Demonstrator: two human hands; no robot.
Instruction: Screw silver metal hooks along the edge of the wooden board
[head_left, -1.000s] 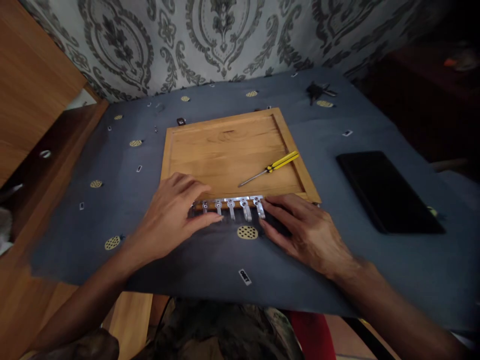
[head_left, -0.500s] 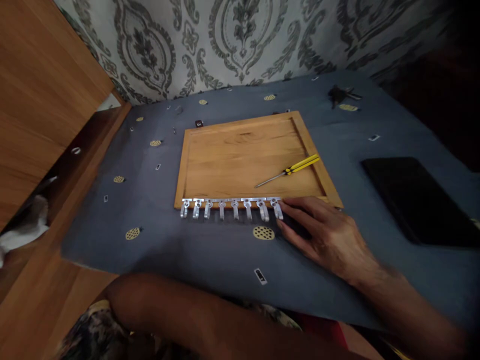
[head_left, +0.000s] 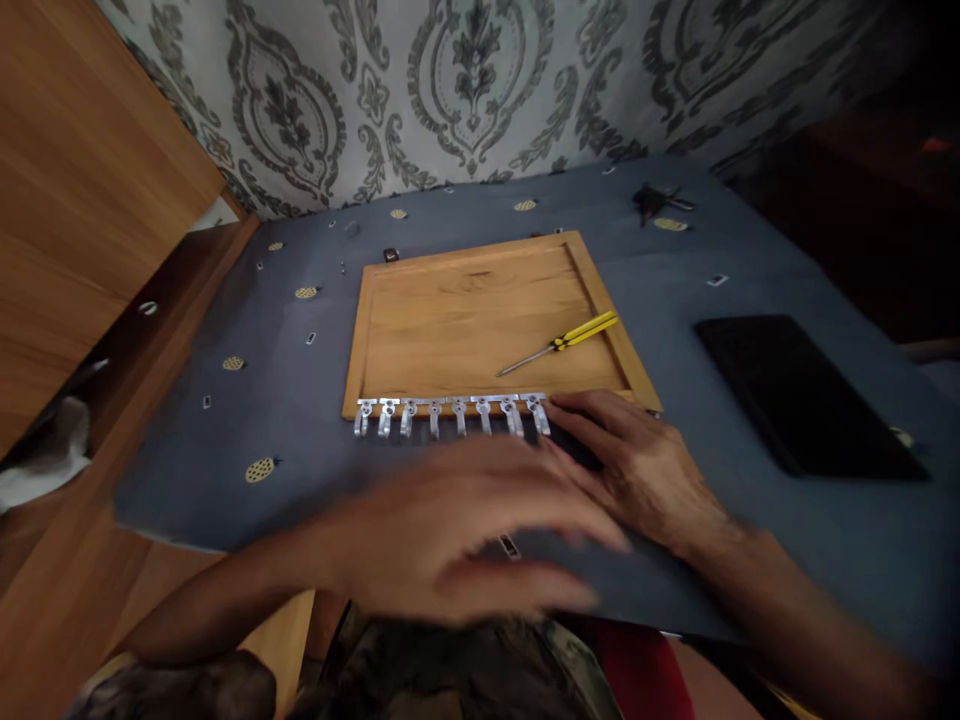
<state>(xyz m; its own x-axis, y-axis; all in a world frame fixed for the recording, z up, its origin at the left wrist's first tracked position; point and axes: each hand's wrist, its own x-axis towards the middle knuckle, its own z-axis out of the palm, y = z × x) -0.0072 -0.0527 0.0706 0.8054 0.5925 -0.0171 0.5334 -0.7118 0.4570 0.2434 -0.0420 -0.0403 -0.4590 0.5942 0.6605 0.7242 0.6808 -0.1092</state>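
A metal hook rail (head_left: 459, 402) with several hooks lies along the near edge of a framed wooden board (head_left: 465, 325). My right hand (head_left: 634, 465) rests at the rail's right end, its forefinger on the board's edge and its thumb by the last hook, gripping that end. My left hand (head_left: 472, 530) hangs in front of the board, smeared by motion, with thumb and fingers apart and nothing visible between them. A screwdriver (head_left: 577, 335) with a yellow and black handle lies across the right part of the board, its tip pointing left.
A dark flat tablet-like thing (head_left: 806, 395) lies to the right. At the back right is a bunch of keys (head_left: 660, 202). Small dark bits, one a block (head_left: 391, 255), lie behind the board on the grey patterned cloth (head_left: 285, 400). A wooden cabinet (head_left: 97, 130) borders the left.
My left hand has come into view from below, in front of the board. My right hand stays at the rail's end. The view has shifted slightly.
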